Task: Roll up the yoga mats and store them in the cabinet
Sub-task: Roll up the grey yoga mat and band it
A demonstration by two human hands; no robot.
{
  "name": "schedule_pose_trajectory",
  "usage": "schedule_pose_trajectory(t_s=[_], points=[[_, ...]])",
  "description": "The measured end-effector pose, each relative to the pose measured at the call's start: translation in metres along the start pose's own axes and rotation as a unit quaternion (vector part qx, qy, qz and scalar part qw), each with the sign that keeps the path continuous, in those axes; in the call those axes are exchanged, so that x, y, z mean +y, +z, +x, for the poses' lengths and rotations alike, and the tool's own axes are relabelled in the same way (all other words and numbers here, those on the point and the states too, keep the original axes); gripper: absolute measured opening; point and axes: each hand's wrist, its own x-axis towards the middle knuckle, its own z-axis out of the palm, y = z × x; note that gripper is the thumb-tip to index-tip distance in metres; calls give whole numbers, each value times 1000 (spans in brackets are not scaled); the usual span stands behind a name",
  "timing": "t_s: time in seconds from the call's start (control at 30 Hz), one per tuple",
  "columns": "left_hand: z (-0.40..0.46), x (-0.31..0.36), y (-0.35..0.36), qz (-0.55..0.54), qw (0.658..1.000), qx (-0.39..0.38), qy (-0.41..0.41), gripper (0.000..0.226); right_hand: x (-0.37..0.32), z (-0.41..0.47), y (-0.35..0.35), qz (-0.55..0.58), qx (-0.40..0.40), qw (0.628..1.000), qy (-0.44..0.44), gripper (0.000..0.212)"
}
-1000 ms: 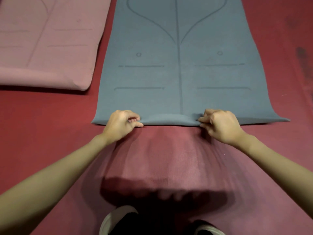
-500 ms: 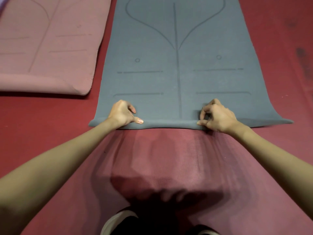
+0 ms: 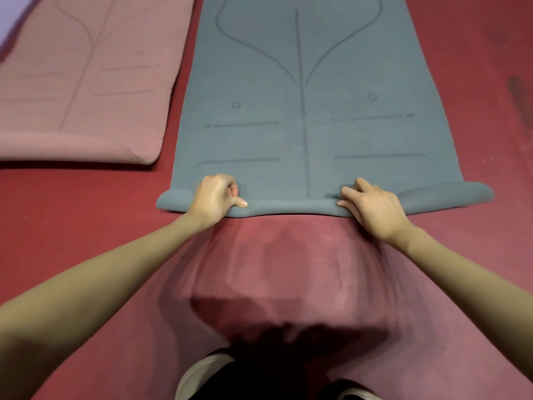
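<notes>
You're starting the first turn: your left hand (image 3: 215,197) and right hand (image 3: 372,206) each curl over the near rolled edge of the grey-blue foam yoga mat (image 3: 302,111), apparently gripping. Next, roll forward evenly.

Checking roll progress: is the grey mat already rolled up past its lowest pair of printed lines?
No, the grey mat has only its near edge curled, short of those lines.
</notes>
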Motion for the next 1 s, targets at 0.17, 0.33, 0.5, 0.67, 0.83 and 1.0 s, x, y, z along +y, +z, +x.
schedule_pose_trajectory(t_s=[0.17, 0.33, 0.5, 0.67, 0.83, 1.0], points=[[-14, -11, 8, 173, 950, 88, 244, 25, 7, 6, -1, 114, -20, 992, 39, 24], [-26, -10, 15, 329, 885, 93, 317, 8, 3, 0, 9, 18, 71, 997, 11, 29], [-36, -6, 14, 325, 889, 68, 315, 21, 5, -6, 13, 13, 145, 987, -72, 36], [-39, -9, 16, 358, 878, 86, 305, 23, 15, -15, 12, 10, 139, 984, -107, 30], [-40, -2, 22, 410, 868, 74, 270, 16, 19, -18, 14, -37, 141, 983, -110, 38], [-40, -2, 25, 301, 928, 93, 201, 21, 23, -18, 17, -41, 140, 982, -120, 41]])
